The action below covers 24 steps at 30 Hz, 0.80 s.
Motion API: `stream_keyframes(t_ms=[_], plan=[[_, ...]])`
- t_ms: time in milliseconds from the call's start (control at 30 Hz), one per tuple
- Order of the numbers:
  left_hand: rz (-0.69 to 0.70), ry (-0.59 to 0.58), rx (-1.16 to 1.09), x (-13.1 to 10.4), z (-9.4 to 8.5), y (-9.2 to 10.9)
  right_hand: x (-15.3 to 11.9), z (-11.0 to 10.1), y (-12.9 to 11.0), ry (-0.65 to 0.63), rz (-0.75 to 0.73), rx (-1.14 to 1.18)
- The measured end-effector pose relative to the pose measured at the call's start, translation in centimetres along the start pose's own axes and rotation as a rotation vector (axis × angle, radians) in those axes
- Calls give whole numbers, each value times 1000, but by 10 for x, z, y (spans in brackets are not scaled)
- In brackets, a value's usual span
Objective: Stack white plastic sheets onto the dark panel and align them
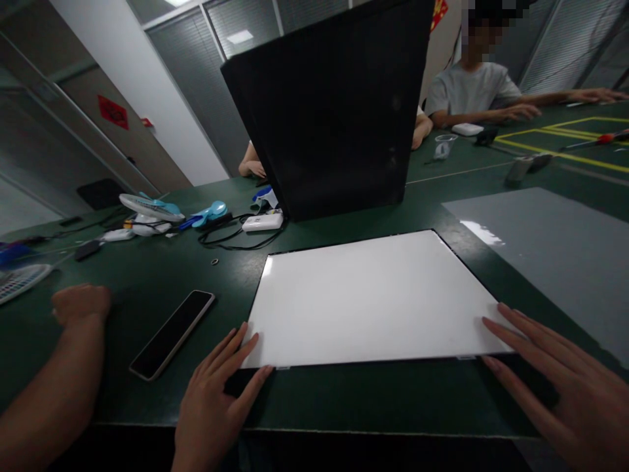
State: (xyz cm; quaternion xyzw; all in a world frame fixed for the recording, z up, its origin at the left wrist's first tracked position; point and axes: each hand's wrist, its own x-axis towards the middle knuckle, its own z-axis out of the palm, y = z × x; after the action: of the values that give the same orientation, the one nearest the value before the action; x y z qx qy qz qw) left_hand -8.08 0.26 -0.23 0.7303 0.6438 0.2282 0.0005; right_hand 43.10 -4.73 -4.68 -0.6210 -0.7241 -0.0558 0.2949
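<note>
A flat white rectangular panel [373,298] with a thin dark edge lies on the green table [344,400] in front of me. My left hand [221,387] rests at its near left corner, fingers spread, fingertips touching the panel's edge and surface. At the near right corner, my right hand [550,367] has its fingers apart too, with fingertips on the white surface and the thumb by the front edge. Neither hand is wrapped round anything. Behind the panel stands a large black board [339,111], tilted.
A phone [171,334] lies left of my left hand, near another person's forearm and fist [81,308]. Cables, a white box [263,222] and a fan [152,206] are at the back left. A grey sheet [555,242] lies right; a person [472,92] sits beyond.
</note>
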Motion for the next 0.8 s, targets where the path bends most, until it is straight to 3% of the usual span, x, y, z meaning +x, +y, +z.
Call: stream_keyframes(t_ms=[200, 467, 800], plan=[[14, -8, 59, 0, -1, 0, 0, 4, -1, -10, -57, -64], [28, -61, 122, -1, 0, -2, 4, 17, -42, -8, -138, -26], [46, -16, 85, -4, 3, -5, 1, 11, -35, 13, -115, -14]])
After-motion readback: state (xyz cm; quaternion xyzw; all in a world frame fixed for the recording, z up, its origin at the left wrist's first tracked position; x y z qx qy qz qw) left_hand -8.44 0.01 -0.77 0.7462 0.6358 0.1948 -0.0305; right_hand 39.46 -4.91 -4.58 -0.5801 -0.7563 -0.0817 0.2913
